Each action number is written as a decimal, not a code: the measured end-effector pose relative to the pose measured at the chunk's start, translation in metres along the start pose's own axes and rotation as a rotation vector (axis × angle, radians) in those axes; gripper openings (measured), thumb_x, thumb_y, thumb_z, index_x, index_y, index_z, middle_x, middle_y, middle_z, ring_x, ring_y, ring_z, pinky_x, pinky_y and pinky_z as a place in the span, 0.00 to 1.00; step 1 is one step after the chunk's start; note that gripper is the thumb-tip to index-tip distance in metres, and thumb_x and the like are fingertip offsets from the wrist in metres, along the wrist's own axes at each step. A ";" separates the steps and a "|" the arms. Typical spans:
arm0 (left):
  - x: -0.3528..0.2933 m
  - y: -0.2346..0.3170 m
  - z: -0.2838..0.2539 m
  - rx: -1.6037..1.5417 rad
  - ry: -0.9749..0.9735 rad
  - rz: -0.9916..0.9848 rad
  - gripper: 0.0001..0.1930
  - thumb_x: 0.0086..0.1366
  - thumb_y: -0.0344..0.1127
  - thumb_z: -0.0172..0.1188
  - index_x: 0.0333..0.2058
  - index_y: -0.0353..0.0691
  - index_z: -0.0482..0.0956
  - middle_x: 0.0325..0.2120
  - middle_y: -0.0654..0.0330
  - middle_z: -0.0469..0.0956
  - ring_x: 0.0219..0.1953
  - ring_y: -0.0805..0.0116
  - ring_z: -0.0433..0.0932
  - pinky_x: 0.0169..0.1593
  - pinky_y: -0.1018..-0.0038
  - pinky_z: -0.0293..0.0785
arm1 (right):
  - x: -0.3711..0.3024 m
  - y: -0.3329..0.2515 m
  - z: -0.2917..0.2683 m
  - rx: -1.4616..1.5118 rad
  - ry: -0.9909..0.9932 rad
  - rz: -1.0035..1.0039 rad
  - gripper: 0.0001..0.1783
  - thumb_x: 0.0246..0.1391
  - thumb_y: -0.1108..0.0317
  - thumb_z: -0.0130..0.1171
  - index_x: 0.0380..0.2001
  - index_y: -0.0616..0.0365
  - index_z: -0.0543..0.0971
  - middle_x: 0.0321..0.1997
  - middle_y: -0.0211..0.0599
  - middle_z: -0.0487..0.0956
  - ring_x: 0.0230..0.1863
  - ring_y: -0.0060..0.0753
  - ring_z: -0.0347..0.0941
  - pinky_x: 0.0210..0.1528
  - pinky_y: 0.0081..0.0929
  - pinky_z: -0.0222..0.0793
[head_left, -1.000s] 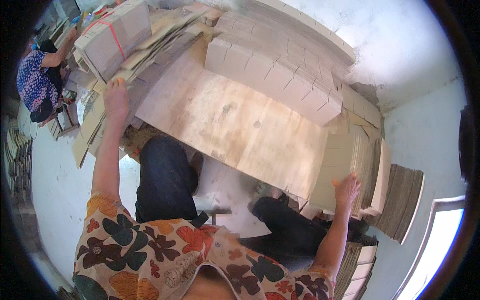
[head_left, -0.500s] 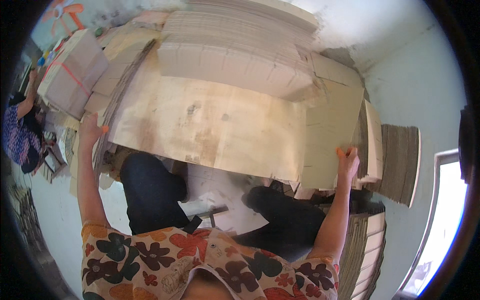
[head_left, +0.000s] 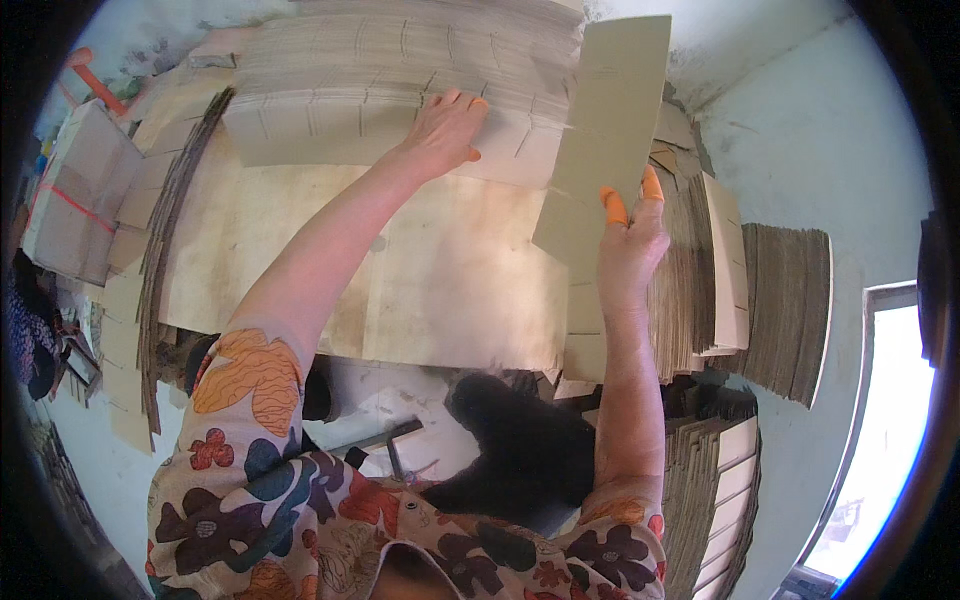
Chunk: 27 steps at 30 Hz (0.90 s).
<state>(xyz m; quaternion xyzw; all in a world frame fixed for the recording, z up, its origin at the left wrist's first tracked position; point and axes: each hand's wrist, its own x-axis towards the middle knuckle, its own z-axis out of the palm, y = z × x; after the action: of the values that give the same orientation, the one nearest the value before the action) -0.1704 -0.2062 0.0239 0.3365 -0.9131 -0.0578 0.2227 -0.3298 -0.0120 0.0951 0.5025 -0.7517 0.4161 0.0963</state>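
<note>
My right hand [head_left: 635, 240], with orange covers on thumb and forefinger, grips a flat tan cardboard sheet [head_left: 612, 110] by its lower right edge. The sheet is raised and tilted over the right end of the table. My left hand [head_left: 445, 135] reaches across to the long row of cardboard sheets [head_left: 350, 115] standing at the back. Its thumb and forefinger, also covered in orange, are apart at the row's front face, and no sheet is held between them. Below lies the bare wooden tabletop [head_left: 400, 280].
Stacked cardboard [head_left: 725, 265] stands at the right, with another stack [head_left: 785, 310] beside it by the wall. A lower stack [head_left: 715, 500] is near my right elbow. Leaning sheets [head_left: 175, 230] line the left side, before a bundle tied with red strap [head_left: 85, 190]. A person [head_left: 35, 330] is far left.
My left hand has moved from the left-hand sheets to the row at the back. The right hand has risen and moved left, lifting a cardboard sheet from the right side.
</note>
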 end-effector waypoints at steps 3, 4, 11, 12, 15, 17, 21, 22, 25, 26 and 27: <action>0.021 0.000 0.022 0.106 0.015 0.003 0.19 0.49 0.30 0.63 0.41 0.37 0.71 0.40 0.55 0.73 0.47 0.57 0.68 0.51 0.63 0.64 | 0.002 0.001 0.006 0.029 0.028 -0.013 0.26 0.52 0.73 0.59 0.55 0.59 0.65 0.34 0.49 0.80 0.30 0.40 0.79 0.30 0.30 0.73; 0.026 -0.004 0.026 0.124 0.064 0.049 0.17 0.49 0.30 0.62 0.40 0.38 0.72 0.38 0.55 0.73 0.47 0.58 0.69 0.50 0.63 0.65 | 0.003 0.005 0.011 0.045 0.067 -0.064 0.26 0.52 0.74 0.59 0.55 0.59 0.65 0.34 0.48 0.80 0.29 0.39 0.79 0.28 0.30 0.73; 0.029 -0.009 0.027 0.159 0.146 0.213 0.07 0.52 0.29 0.54 0.31 0.39 0.75 0.28 0.58 0.74 0.39 0.60 0.73 0.41 0.66 0.71 | 0.004 0.008 0.028 0.096 0.157 -0.143 0.29 0.53 0.76 0.58 0.58 0.56 0.63 0.31 0.46 0.80 0.26 0.36 0.79 0.25 0.27 0.72; 0.028 -0.008 0.024 0.159 0.181 0.275 0.06 0.52 0.29 0.53 0.31 0.40 0.75 0.27 0.58 0.74 0.38 0.60 0.74 0.40 0.66 0.72 | 0.004 0.007 0.027 0.064 0.144 -0.149 0.30 0.53 0.75 0.58 0.59 0.56 0.62 0.31 0.46 0.80 0.26 0.36 0.79 0.25 0.28 0.73; 0.016 0.004 0.019 0.123 0.062 0.291 0.07 0.51 0.28 0.54 0.31 0.40 0.75 0.26 0.59 0.74 0.36 0.60 0.74 0.37 0.67 0.73 | 0.002 0.005 0.026 0.007 0.105 -0.150 0.30 0.54 0.73 0.57 0.60 0.54 0.61 0.31 0.46 0.80 0.26 0.37 0.79 0.25 0.29 0.73; 0.006 0.012 0.019 0.127 0.067 0.388 0.07 0.50 0.27 0.54 0.30 0.40 0.75 0.26 0.60 0.74 0.36 0.61 0.74 0.35 0.67 0.73 | 0.001 0.004 0.028 0.023 0.079 -0.134 0.30 0.55 0.71 0.57 0.61 0.53 0.60 0.30 0.46 0.80 0.26 0.38 0.78 0.26 0.31 0.73; -0.009 0.038 0.013 0.092 0.075 0.431 0.06 0.48 0.26 0.55 0.28 0.40 0.75 0.25 0.61 0.73 0.34 0.63 0.73 0.33 0.69 0.73 | -0.003 0.010 0.028 -0.069 -0.048 -0.050 0.31 0.54 0.71 0.56 0.61 0.54 0.59 0.30 0.47 0.79 0.26 0.43 0.77 0.26 0.35 0.73; -0.012 0.047 0.009 0.061 0.103 0.454 0.06 0.48 0.26 0.55 0.27 0.40 0.74 0.25 0.61 0.73 0.34 0.64 0.73 0.33 0.69 0.73 | -0.004 0.014 0.028 -0.140 -0.110 -0.024 0.32 0.54 0.71 0.56 0.62 0.55 0.58 0.30 0.48 0.78 0.26 0.44 0.77 0.26 0.36 0.72; -0.019 0.064 -0.001 -0.005 0.149 0.491 0.04 0.48 0.27 0.55 0.26 0.39 0.73 0.24 0.62 0.72 0.33 0.66 0.73 0.32 0.70 0.73 | -0.008 0.021 0.030 -0.166 -0.233 -0.071 0.36 0.52 0.72 0.56 0.63 0.57 0.55 0.30 0.49 0.77 0.26 0.47 0.75 0.27 0.38 0.72; -0.020 0.068 -0.002 -0.013 0.140 0.484 0.04 0.48 0.27 0.55 0.26 0.39 0.73 0.24 0.62 0.72 0.33 0.66 0.73 0.32 0.71 0.73 | -0.009 0.023 0.030 -0.144 -0.263 -0.108 0.37 0.52 0.72 0.56 0.64 0.58 0.53 0.30 0.50 0.77 0.26 0.48 0.75 0.28 0.38 0.72; -0.022 0.070 -0.004 -0.019 0.130 0.476 0.04 0.49 0.27 0.55 0.26 0.39 0.73 0.24 0.62 0.72 0.33 0.66 0.73 0.32 0.71 0.73 | -0.010 0.023 0.030 -0.122 -0.295 -0.113 0.37 0.52 0.72 0.55 0.64 0.59 0.52 0.29 0.50 0.77 0.26 0.48 0.75 0.28 0.38 0.72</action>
<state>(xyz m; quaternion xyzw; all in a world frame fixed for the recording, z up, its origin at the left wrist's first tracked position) -0.1952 -0.1387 0.0371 0.1129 -0.9498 0.0096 0.2916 -0.3363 -0.0230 0.0582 0.5928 -0.7521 0.2853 0.0387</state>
